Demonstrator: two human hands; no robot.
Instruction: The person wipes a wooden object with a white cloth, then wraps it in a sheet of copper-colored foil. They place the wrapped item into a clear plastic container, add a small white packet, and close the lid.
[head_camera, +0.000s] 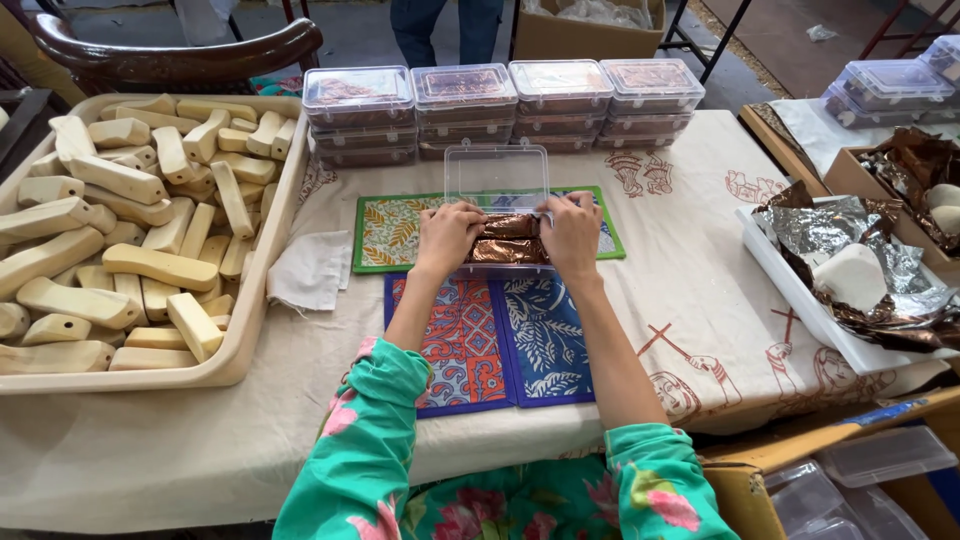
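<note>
An open clear plastic box stands on a green-edged leaf-print mat, its lid tipped up at the back. Inside lie two bars wrapped in brown foil. My left hand presses on the left ends of the bars. At their right ends rests my right hand. Both sets of fingers are curled down onto the wrappers, and the box's front edge is hidden under them.
A large beige tray of pale wooden-looking blocks fills the left. Stacked closed boxes line the back. At right a white tray holds crumpled foil and a white block. A red and blue mat and a white cloth lie near me.
</note>
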